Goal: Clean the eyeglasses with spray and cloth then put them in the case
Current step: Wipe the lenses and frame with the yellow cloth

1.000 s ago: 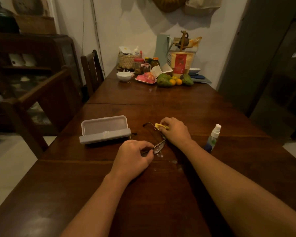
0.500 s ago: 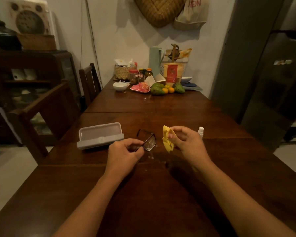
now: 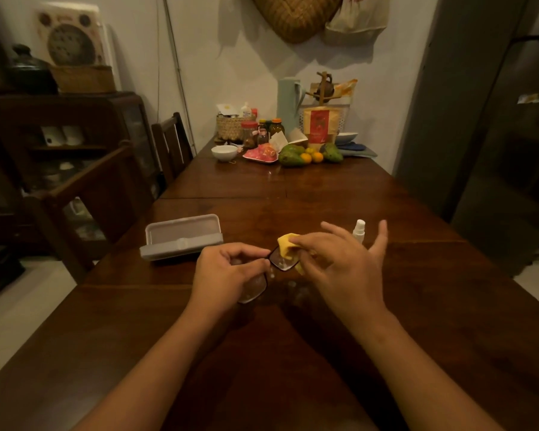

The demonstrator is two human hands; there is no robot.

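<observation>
case (image 3: 181,241) left of eyeglasses (image 3: 282,262), spray bottle (image 3: 359,231) right, all on table (image 3: 293,353)

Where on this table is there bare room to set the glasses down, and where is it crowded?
Free: the bare table between the open case and the far fruit, and the near stretch between both forearms. Crowded: the far end by the wall, and around the hands, between case and spray bottle.

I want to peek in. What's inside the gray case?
The case is open, and its lid looks bare. The front wall hides the bottom tray. The glasses aren't inside; the left hand holds them.
</observation>
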